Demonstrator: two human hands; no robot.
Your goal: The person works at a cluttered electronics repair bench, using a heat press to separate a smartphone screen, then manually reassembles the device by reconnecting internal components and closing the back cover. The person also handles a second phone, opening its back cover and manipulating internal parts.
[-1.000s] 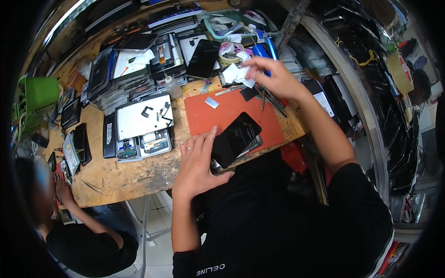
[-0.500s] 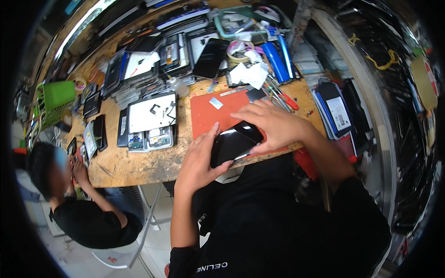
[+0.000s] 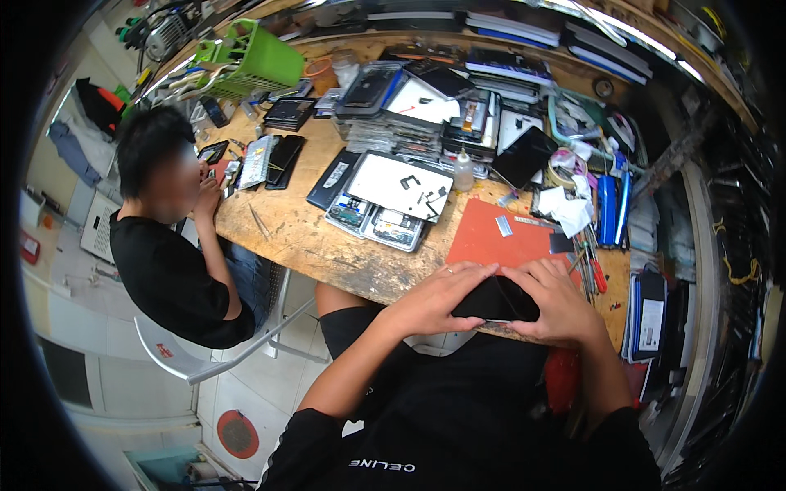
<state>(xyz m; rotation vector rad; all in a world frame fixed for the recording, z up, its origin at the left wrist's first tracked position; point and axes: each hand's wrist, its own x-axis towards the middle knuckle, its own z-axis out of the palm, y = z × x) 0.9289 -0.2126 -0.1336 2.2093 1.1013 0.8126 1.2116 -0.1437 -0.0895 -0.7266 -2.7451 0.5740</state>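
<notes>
A glossy black tablet-like device (image 3: pixel 496 303) is held at the table's front edge, over the near part of an orange-red work mat (image 3: pixel 481 237). My left hand (image 3: pixel 432 304) grips its left side, with the thumb along the near edge. My right hand (image 3: pixel 558 301) holds the other side in the same way; the fingertips of both hands come together at the far edge. My fingers hide much of the device's outline. On the mat beyond lie a small silvery plate (image 3: pixel 503 227) and a dark square piece (image 3: pixel 562 243).
Screwdrivers and tweezers (image 3: pixel 591 263) lie right of the mat. Stacked tablet parts (image 3: pixel 401 182), a dropper bottle (image 3: pixel 464 170), white tissue (image 3: pixel 566 211) and blue rolls (image 3: pixel 607 211) stand behind. A co-worker (image 3: pixel 168 237) sits at the left, near a green basket (image 3: pixel 266 61).
My view has swung left, bringing more of the co-worker and floor into sight. Both hands still hold the device, now closer together at its far edge, and it appears tilted flatter.
</notes>
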